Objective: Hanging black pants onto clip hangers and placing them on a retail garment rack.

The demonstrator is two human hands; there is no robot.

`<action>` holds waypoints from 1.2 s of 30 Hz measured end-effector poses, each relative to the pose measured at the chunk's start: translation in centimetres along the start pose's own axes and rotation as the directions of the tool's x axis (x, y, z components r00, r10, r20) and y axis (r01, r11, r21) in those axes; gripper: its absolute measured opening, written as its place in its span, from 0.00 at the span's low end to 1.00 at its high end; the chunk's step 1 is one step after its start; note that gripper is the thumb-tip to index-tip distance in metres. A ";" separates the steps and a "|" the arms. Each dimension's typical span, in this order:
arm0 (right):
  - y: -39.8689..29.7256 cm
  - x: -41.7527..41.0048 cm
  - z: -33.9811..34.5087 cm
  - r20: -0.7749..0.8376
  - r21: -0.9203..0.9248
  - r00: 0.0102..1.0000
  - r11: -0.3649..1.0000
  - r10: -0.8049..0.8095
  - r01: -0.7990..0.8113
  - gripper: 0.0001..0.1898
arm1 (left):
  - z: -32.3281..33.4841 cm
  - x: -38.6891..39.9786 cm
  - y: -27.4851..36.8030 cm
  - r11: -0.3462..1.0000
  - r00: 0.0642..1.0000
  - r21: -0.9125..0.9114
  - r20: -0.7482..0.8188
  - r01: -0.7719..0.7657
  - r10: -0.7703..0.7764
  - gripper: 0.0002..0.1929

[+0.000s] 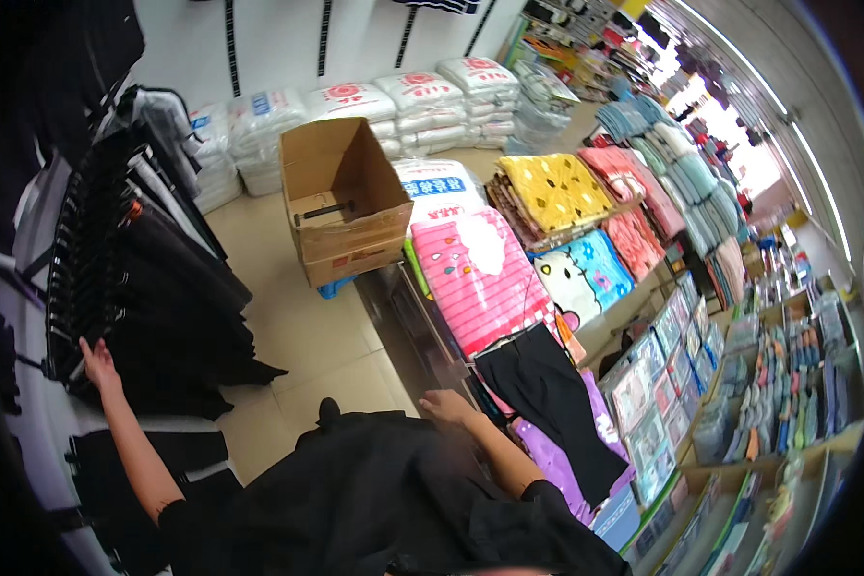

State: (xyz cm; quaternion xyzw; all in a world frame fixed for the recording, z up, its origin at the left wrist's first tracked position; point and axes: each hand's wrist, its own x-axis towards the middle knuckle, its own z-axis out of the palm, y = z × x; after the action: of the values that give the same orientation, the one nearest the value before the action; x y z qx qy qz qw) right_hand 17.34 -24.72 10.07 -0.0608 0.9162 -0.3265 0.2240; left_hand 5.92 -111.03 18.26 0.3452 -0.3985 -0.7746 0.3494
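Note:
My left hand (99,366) reaches to the near end of a rail of black trousers (165,309) on black hangers (90,252), fingers apart, at the left. My right hand (446,407) is in front of my body, beside the edge of the display table, with its fingers loosely bent; whether it holds anything I cannot tell. Right of it, a pair of black trousers (547,396) lies across a pink packaged blanket (475,281) and a purple blanket (547,453). An open cardboard box (353,252) further off has a black hanger (324,214) inside.
Stacks of white plastic-wrapped packs (417,101) line the far wall. A yellow folded blanket (554,191) and a blue cartoon blanket (587,273) lie on the display. Shelves of small packaged goods (770,389) stand at the right. Tiled floor (317,338) shows between rail and table.

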 end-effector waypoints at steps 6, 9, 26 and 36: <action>4.1 -3.3 1.7 0.104 -0.079 0.981 0.985 0.161 -0.153 0.25 | 3.3 -4.5 1.1 0.974 0.986 0.200 -0.110 -0.105 0.128 0.30; 6.5 -5.2 3.8 0.104 -0.068 0.971 0.976 0.215 -0.209 0.25 | 3.8 -4.7 0.4 0.977 0.983 0.182 -0.128 -0.109 0.134 0.33; 14.6 -15.1 15.6 0.327 0.394 0.672 0.550 0.665 -0.736 0.20 | -2.7 -21.5 -27.5 0.679 0.891 0.733 0.274 0.049 -0.361 0.02; 8.0 -9.2 3.6 -0.504 0.429 0.768 0.886 0.396 -0.175 0.15 | -10.1 -31.1 -34.3 0.077 0.715 0.981 0.185 -0.181 -0.674 0.04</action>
State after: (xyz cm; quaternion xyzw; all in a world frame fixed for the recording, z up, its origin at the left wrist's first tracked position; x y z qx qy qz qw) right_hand 27.41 -18.23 6.00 0.2255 0.8634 -0.4512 -0.0101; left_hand 21.08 -74.39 -7.70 0.2762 -0.8170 -0.4270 -0.2717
